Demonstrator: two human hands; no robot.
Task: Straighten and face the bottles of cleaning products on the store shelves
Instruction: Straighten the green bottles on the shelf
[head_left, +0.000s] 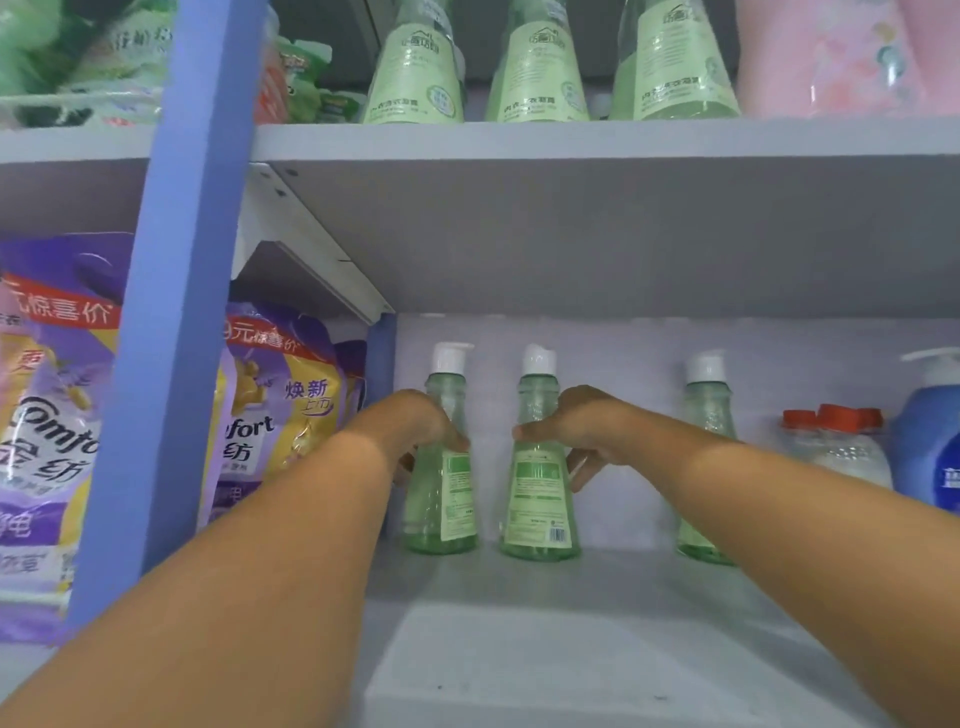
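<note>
Three clear green bottles with white pump caps stand at the back of the lower shelf (519, 623). My left hand (415, 431) grips the left bottle (441, 499) at its shoulder; that bottle's label is turned to the right side. My right hand (576, 431) grips the middle bottle (540, 499), thumb on its left side and fingers round the right; its back label with a barcode faces me. The third green bottle (704, 410) stands apart to the right, partly hidden behind my right forearm.
Right of the green bottles stand red-capped clear bottles (836, 436) and a blue pump bottle (930, 441). Purple refill pouches (275, 410) fill the bay left of the blue upright (166, 312). The upper shelf (571, 140) carries three green bottles facing front and a pink pack.
</note>
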